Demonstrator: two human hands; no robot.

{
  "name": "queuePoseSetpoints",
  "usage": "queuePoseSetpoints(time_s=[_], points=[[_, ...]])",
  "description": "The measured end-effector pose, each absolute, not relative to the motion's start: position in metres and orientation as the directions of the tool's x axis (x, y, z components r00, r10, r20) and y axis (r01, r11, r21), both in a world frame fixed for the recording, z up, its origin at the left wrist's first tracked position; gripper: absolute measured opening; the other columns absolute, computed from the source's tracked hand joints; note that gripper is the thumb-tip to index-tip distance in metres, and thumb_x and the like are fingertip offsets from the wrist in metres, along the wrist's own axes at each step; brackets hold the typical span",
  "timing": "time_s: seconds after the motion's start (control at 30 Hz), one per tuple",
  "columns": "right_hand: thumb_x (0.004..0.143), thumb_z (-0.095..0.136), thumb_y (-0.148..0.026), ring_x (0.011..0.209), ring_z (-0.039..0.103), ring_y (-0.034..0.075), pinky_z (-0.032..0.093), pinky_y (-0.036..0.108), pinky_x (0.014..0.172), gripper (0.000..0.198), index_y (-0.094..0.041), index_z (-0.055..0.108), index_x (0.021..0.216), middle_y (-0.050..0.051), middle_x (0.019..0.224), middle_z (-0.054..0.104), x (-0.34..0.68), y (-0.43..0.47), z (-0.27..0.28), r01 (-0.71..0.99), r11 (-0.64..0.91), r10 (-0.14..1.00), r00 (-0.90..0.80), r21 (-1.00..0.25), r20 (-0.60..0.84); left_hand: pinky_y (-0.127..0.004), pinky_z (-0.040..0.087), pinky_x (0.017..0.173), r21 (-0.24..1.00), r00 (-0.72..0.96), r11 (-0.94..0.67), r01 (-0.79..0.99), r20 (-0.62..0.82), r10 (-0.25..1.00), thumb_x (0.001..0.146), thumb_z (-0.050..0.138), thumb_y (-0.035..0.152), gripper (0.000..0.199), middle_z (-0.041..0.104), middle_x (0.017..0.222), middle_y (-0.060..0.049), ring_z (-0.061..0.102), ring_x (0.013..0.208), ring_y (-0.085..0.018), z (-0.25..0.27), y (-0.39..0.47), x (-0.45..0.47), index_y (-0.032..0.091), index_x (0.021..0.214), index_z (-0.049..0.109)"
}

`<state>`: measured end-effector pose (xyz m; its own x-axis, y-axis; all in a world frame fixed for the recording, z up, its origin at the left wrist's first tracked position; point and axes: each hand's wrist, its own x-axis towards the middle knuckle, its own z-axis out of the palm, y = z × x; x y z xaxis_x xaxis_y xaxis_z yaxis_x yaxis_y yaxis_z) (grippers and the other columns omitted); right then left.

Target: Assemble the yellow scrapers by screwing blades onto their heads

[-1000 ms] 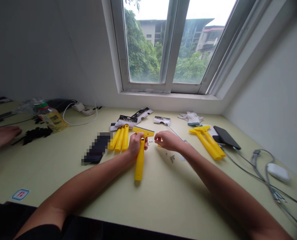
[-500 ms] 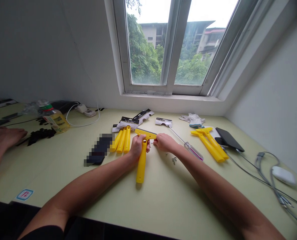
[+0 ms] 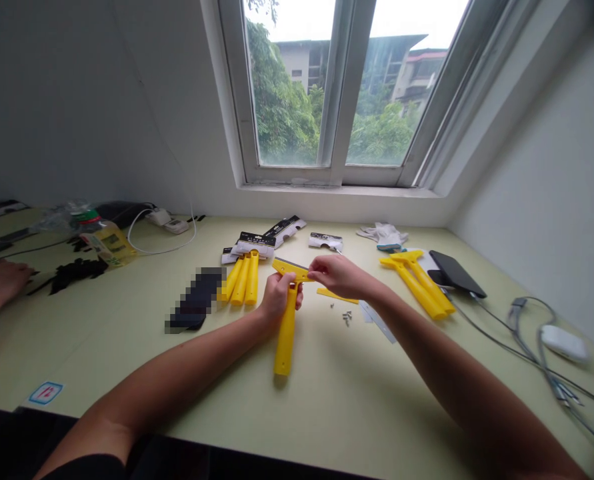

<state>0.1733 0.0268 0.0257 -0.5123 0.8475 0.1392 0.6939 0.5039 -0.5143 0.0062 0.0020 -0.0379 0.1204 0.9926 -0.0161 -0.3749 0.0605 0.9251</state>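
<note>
A yellow scraper (image 3: 286, 333) with a T-shaped head is held by my left hand (image 3: 278, 293), closed round its neck with the thumb on the front. Its handle points down toward me, and a dark strip runs along the head's top edge. My right hand (image 3: 334, 272) is closed in a pinch at the right end of the head; anything between its fingertips is too small or hidden. Below that hand lie a flat yellow strip (image 3: 337, 296), several small screws (image 3: 347, 316) and thin grey blades (image 3: 378, 321), partly covered by my right forearm.
Several yellow scraper handles (image 3: 239, 280) lie left of my hands by black-and-white packaging cards (image 3: 254, 245) and a pixelated dark phone (image 3: 194, 300). Rightward are two yellow scrapers (image 3: 421, 287), a dark device (image 3: 457, 275), cables and a glove (image 3: 383, 235). Another person's hand (image 3: 4, 283) rests far left.
The scraper's head has tipped lower on its right side. My right arm has shifted, uncovering the yellow strip and blades and hiding the screwdriver. The view has moved slightly.
</note>
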Motion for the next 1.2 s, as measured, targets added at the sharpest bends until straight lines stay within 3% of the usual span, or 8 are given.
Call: queuePoseSetpoints(time_s=[0.23,0.4,0.5,0.6,0.77,0.87,1.2], points=[[0.085,0.059,-0.027,0.072,0.054,0.015,0.037,0.027,0.068,0.014,-0.019,0.068,0.078,0.003,0.077,0.064,0.166,0.022,0.022,0.677,0.62,0.785,-0.544,-0.398,0.296,-0.023,0.033,0.036,0.935,0.135,0.043,-0.352,0.006,0.991,0.075,0.054,0.034,0.02,0.052,0.056,0.001,0.046,0.037,-0.01,-0.039,-0.001,0.008,0.015,0.07,0.05],[0.083,0.063,-0.029,0.077,0.053,0.016,0.037,0.027,0.07,0.011,-0.021,0.069,0.079,0.003,0.079,0.06,0.166,0.024,0.021,0.667,0.615,0.788,-0.539,-0.419,0.298,-0.023,0.032,0.035,0.936,0.152,0.012,-0.353,0.045,0.987,0.076,0.054,0.033,0.02,0.05,0.054,0.002,0.045,0.036,-0.009,-0.043,-0.001,0.007,0.015,0.068,0.05],[0.079,0.065,-0.031,0.077,0.052,0.015,0.038,0.027,0.069,0.011,-0.02,0.064,0.081,0.002,0.081,0.056,0.168,0.028,0.019,0.65,0.576,0.816,-0.493,-0.496,0.301,-0.023,0.031,0.035,0.936,0.149,-0.01,-0.351,0.066,0.987,0.077,0.054,0.032,0.019,0.051,0.055,0.002,0.045,0.036,-0.009,-0.041,-0.001,0.007,0.015,0.069,0.05],[0.075,0.067,-0.032,0.073,0.051,0.014,0.04,0.027,0.066,0.016,-0.02,0.06,0.084,0.001,0.085,0.056,0.17,0.033,0.017,0.561,0.492,0.849,-0.478,-0.666,0.224,-0.023,0.031,0.034,0.94,0.16,-0.023,-0.34,0.082,0.984,0.077,0.054,0.033,0.021,0.051,0.054,0.002,0.045,0.035,-0.009,-0.039,-0.003,0.007,0.016,0.067,0.049],[0.07,0.072,-0.032,0.067,0.052,0.012,0.041,0.026,0.063,0.029,-0.02,0.053,0.087,-0.002,0.073,0.056,0.174,0.039,0.012,0.281,0.159,0.823,-0.567,-0.947,-0.03,-0.022,0.032,0.034,0.945,0.184,-0.032,-0.326,0.097,0.978,0.077,0.053,0.032,0.021,0.05,0.051,0.003,0.044,0.034,-0.009,-0.036,-0.006,0.009,0.017,0.064,0.046],[0.069,0.075,-0.033,0.07,0.054,0.012,0.041,0.026,0.065,0.035,-0.019,0.055,0.094,-0.001,0.076,0.06,0.177,0.043,0.009,0.226,0.043,0.787,-0.608,-0.973,-0.106,-0.022,0.032,0.033,0.946,0.186,-0.03,-0.322,0.094,0.978,0.077,0.054,0.032,0.02,0.051,0.052,0.003,0.044,0.034,-0.009,-0.036,-0.008,0.009,0.017,0.065,0.046],[0.068,0.076,-0.038,0.064,0.048,0.01,0.035,0.024,0.059,0.036,-0.018,0.055,0.088,-0.003,0.068,0.057,0.18,0.045,0.004,0.237,0.053,0.754,-0.646,-0.97,-0.117,-0.022,0.032,0.032,0.951,0.179,-0.014,-0.309,0.073,0.981,0.077,0.054,0.032,0.02,0.05,0.053,0.003,0.045,0.035,-0.009,-0.039,-0.01,0.011,0.017,0.065,0.046]])
